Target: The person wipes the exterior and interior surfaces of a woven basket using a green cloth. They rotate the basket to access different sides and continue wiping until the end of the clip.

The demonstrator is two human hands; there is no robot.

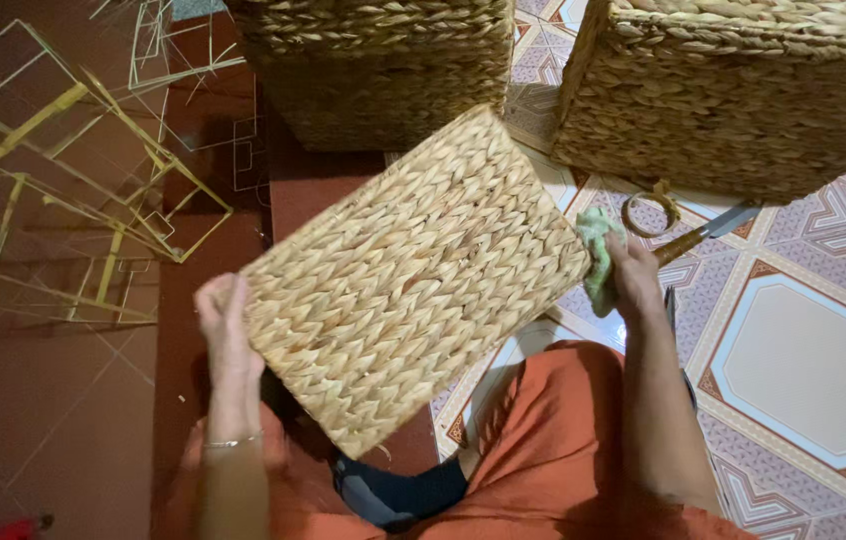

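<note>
A person in orange clothes sits on the floor with a woven basket point(413, 280) tipped over the lap, its flat plaited side turned up and angled so one corner points to about one o'clock. The left hand point(226, 335) is pressed flat against the basket's edge at nine o'clock, fingers straight and together, bracing it rather than curling around anything; a thin bracelet point(233, 441) sits on that wrist. The right hand point(633, 275) is at the basket's three o'clock corner, closed around a bunched green cloth point(598, 255) that touches the weave. Just beyond that hand, at two o'clock, a knife point(708, 232) and a small coiled ring point(650, 212) lie on the patterned tiles. Two more woven baskets point(723, 90) stand at twelve and one o'clock, and thin wire frames point(73, 180) are piled at ten o'clock.
</note>
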